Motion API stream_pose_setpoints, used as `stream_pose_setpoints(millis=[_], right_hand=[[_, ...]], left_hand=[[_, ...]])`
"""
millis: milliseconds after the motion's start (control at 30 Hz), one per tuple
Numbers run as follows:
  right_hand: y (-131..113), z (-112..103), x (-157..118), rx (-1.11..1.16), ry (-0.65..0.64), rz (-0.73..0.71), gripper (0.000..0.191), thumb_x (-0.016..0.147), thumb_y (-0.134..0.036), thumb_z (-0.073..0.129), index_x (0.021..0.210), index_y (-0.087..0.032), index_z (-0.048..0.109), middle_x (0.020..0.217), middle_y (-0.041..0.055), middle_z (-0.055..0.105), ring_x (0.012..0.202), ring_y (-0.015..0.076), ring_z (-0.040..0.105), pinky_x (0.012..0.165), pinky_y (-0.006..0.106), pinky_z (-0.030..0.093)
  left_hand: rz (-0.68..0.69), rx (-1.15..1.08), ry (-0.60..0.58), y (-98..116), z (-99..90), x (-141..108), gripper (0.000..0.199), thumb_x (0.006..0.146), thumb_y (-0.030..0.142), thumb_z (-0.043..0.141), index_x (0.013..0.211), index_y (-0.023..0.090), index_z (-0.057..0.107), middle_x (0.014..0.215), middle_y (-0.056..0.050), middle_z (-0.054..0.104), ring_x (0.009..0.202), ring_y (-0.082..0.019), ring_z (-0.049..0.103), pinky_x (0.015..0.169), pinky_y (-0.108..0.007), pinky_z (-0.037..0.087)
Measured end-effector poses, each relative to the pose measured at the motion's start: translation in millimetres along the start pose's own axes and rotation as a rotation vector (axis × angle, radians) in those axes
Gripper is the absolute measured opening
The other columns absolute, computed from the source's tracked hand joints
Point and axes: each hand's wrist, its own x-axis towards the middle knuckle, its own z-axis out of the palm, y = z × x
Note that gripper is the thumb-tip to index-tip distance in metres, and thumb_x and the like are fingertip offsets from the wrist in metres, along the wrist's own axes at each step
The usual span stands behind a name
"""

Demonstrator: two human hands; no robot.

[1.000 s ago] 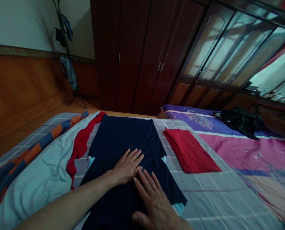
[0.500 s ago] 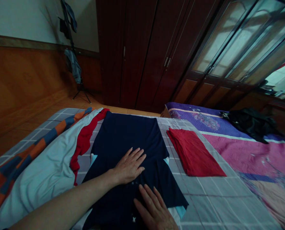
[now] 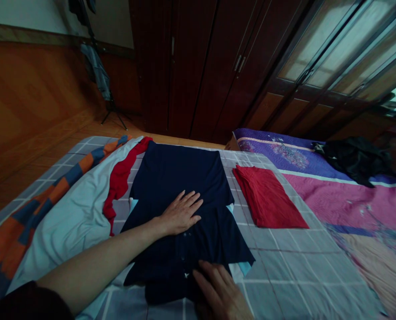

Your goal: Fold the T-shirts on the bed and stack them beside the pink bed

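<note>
A navy polo shirt [image 3: 187, 171] with light blue and white side trim lies front up on the bed, its collar end towards me. My left hand [image 3: 181, 212] rests flat on the shirt's chest, palm down and fingers spread. Nearer to me, my right hand [image 3: 223, 291] is at the collar end beside the button placket. Its fingers are bent and drawn together on the navy cloth; the fingertips are partly hidden.
A folded red garment [image 3: 269, 195] lies right of the shirt. Light blue, red and orange-checked cloths [image 3: 74, 218] lie along the left. A second bed [image 3: 344, 202] carries a black garment [image 3: 358, 160]. A coat stand [image 3: 109, 104] and dark wardrobe [image 3: 191, 75] stand behind.
My right hand's fingers have gone from spread to bent together at the shirt's collar end. My left hand stays flat on the chest. The view has tilted down a little.
</note>
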Motion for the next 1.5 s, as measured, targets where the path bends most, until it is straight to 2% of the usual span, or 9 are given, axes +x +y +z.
stream_pose_setpoints(millis=[300, 567, 733, 867, 967, 1067, 1167, 1333, 1500], right_hand=[[-9, -10, 0, 0.311, -0.011, 0.238, 0.021, 0.086, -0.011, 0.05, 0.102, -0.019, 0.059, 0.1, 0.0098, 0.063, 0.09, 0.0189, 0.059, 0.074, 0.031, 0.054], [-12, -5, 13, 0.167, -0.122, 0.37, 0.037, 0.078, -0.016, 0.063, 0.114, -0.016, 0.057, 0.099, 0.0099, 0.059, 0.087, 0.0222, 0.056, 0.071, 0.035, 0.052], [-9, -6, 23, 0.135, -0.201, 0.319, 0.012, 0.076, -0.009, 0.059, 0.08, -0.019, 0.062, 0.081, 0.004, 0.057, 0.075, 0.0188, 0.053, 0.059, 0.029, 0.044], [-4, -6, 27, 0.193, -0.128, 0.294, 0.019, 0.081, -0.005, 0.049, 0.072, -0.019, 0.06, 0.073, 0.0029, 0.056, 0.069, 0.0162, 0.051, 0.057, 0.027, 0.039], [-1, -10, 28, 0.291, -0.134, 0.283, 0.019, 0.085, -0.011, 0.048, 0.076, -0.019, 0.062, 0.072, 0.0031, 0.058, 0.069, 0.0151, 0.053, 0.058, 0.027, 0.039], [1, -15, 28, 0.384, -0.145, 0.27, 0.019, 0.088, -0.015, 0.048, 0.079, -0.019, 0.064, 0.072, 0.0029, 0.061, 0.069, 0.015, 0.054, 0.059, 0.027, 0.04], [3, -19, 28, 0.478, -0.108, 0.302, 0.021, 0.091, -0.021, 0.046, 0.083, -0.019, 0.066, 0.074, 0.0033, 0.063, 0.069, 0.0147, 0.056, 0.061, 0.027, 0.043], [5, -16, 31, 0.473, -0.035, 0.324, 0.02, 0.091, -0.021, 0.047, 0.087, -0.018, 0.066, 0.076, 0.0046, 0.065, 0.07, 0.0148, 0.058, 0.061, 0.026, 0.044], [4, -9, 30, 0.355, -0.1, 0.348, 0.016, 0.087, -0.016, 0.051, 0.094, -0.018, 0.065, 0.079, 0.0051, 0.062, 0.074, 0.0161, 0.057, 0.062, 0.027, 0.045]], left_hand=[[-0.025, -0.101, -0.053, -1, -12.8, 0, 0.048, 0.098, 0.041, 0.027, 0.14, 0.021, 0.036, 0.151, -0.007, 0.027, 0.141, -0.02, 0.016, 0.114, -0.044, 0.011], [-0.009, -0.082, -0.026, -3, -9.3, 0, 0.046, 0.097, 0.035, 0.031, 0.14, 0.02, 0.036, 0.151, -0.007, 0.029, 0.14, -0.02, 0.017, 0.114, -0.043, 0.011], [-0.015, -0.096, -0.035, -2, -11.0, 0, 0.045, 0.097, 0.034, 0.033, 0.14, 0.02, 0.036, 0.151, -0.007, 0.028, 0.141, -0.019, 0.016, 0.114, -0.043, 0.009], [-0.042, -0.168, -0.056, -3, -13.9, 2, 0.044, 0.096, 0.033, 0.036, 0.138, 0.021, 0.038, 0.151, -0.006, 0.029, 0.14, -0.019, 0.017, 0.114, -0.043, 0.009], [-0.068, -0.273, -0.034, -3, -24.6, 4, 0.041, 0.094, 0.033, 0.04, 0.133, 0.02, 0.045, 0.144, -0.007, 0.041, 0.136, -0.019, 0.029, 0.111, -0.04, 0.019], [-0.092, -0.334, -0.011, 1, -47.8, 3, 0.025, 0.091, 0.032, 0.047, 0.107, 0.019, 0.062, 0.11, -0.005, 0.066, 0.107, -0.018, 0.057, 0.09, -0.03, 0.04], [-0.03, -0.291, -0.143, 10, -73.7, -5, 0.017, 0.087, 0.033, 0.054, 0.081, 0.021, 0.064, 0.076, 0.001, 0.067, 0.074, -0.015, 0.062, 0.066, -0.025, 0.04], [0.122, -0.064, -0.485, 31, -82.7, -23, 0.024, 0.071, 0.043, 0.072, 0.07, 0.02, 0.065, 0.07, -0.002, 0.066, 0.073, -0.021, 0.063, 0.06, -0.026, 0.037], [0.167, 0.057, -0.459, 45, -63.2, -35, 0.038, 0.063, 0.051, 0.075, 0.078, 0.016, 0.067, 0.076, -0.009, 0.068, 0.077, -0.026, 0.064, 0.066, -0.031, 0.042]])
